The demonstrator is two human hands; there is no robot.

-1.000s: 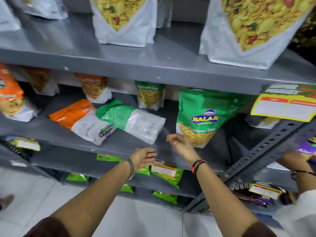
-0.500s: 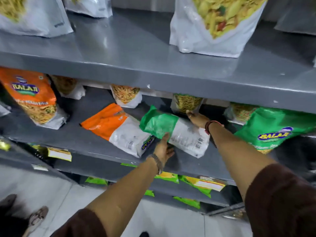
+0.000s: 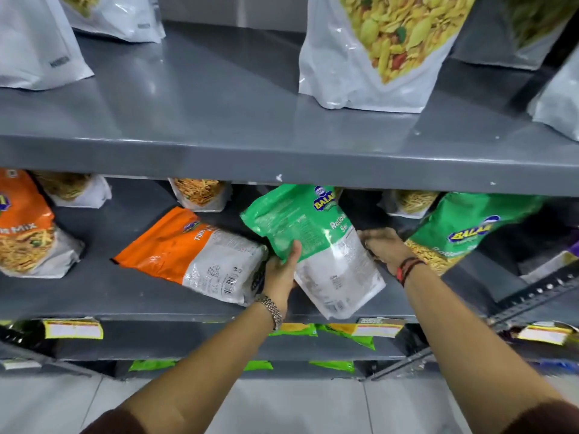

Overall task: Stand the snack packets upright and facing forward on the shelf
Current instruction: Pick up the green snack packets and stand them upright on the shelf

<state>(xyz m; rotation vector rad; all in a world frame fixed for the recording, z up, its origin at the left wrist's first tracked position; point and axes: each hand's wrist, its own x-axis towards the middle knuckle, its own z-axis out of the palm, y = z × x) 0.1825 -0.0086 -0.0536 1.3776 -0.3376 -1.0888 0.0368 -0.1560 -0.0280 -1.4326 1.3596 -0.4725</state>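
A green and white snack packet (image 3: 300, 233) is tilted up off the middle shelf (image 3: 94, 296), its back side toward me and its green top leaning left. My left hand (image 3: 280, 274) grips its left edge with the thumb on the green part. My right hand (image 3: 383, 245) holds its right edge. Left of it an orange and white packet (image 3: 194, 252) lies flat on its face. A green packet (image 3: 463, 227) stands upright at the right, front facing out. An orange packet (image 3: 22, 227) stands upright at the far left.
Smaller packets (image 3: 199, 194) stand along the back of the middle shelf. Large white pouches (image 3: 372, 51) stand on the upper shelf (image 3: 219, 145), whose front lip overhangs the held packet. Lower shelves carry green packets and yellow price labels (image 3: 72, 328). A slotted metal upright (image 3: 532, 299) runs at the right.
Both hands went from reaching for the lying green packet to gripping it on both sides. The packet has been raised from flat to steeply tilted, and the view moved closer.
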